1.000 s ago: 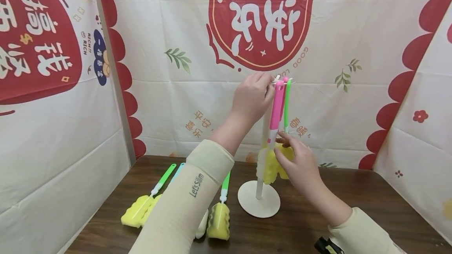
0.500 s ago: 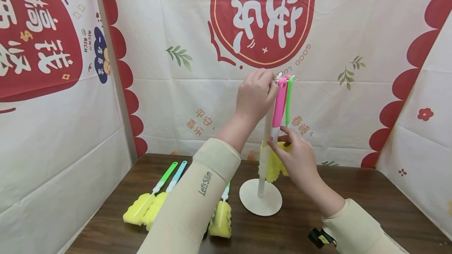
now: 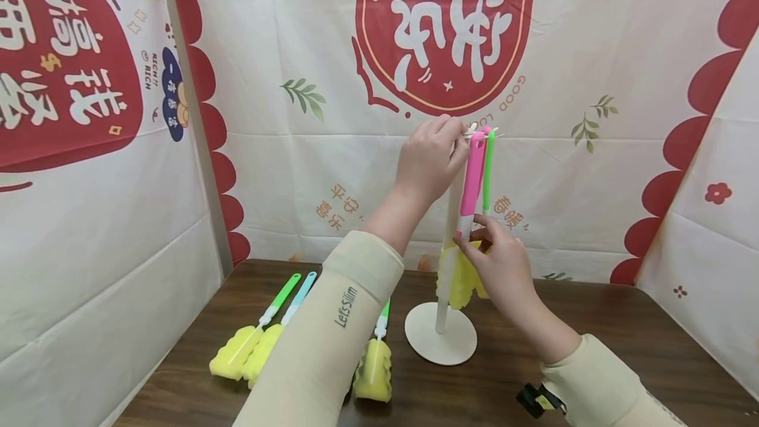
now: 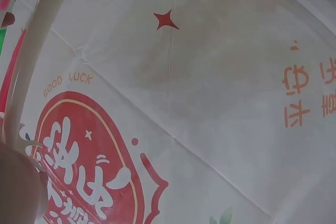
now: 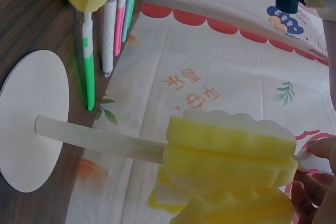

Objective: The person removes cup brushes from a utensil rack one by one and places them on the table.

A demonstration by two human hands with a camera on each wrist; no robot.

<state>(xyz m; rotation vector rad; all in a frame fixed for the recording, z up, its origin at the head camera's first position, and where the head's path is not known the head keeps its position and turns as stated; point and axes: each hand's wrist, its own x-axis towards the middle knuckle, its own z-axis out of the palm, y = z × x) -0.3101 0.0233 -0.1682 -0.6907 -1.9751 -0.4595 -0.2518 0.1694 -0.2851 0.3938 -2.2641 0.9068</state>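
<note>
A white stand has a round base (image 3: 441, 335) and an upright pole (image 3: 453, 209). Fingers of my left hand (image 3: 429, 160) curl around the stand's top, beside its small hooks. Hanging there is a pink-handled sponge brush (image 3: 472, 176), and my right hand (image 3: 501, 256) pinches the white lower part of its handle. Behind it hang another pink handle and a green-handled brush (image 3: 488, 173). Their yellow sponge heads (image 5: 231, 150) crowd beside the pole in the right wrist view. The left wrist view catches only part of my left hand (image 4: 21, 187) by the pole.
More sponge brushes lie on the dark wooden table (image 3: 522, 361) at left, including a green-handled one (image 3: 237, 348) and another green-handled one (image 3: 373, 368). My left sleeve (image 3: 332, 328) hides some of them. A printed cloth (image 3: 255, 196) stands behind and at both sides.
My right hand has shifted slightly up and left along the pink brush's lower handle. My left hand stays at the stand's top. The head view has moved a little.
</note>
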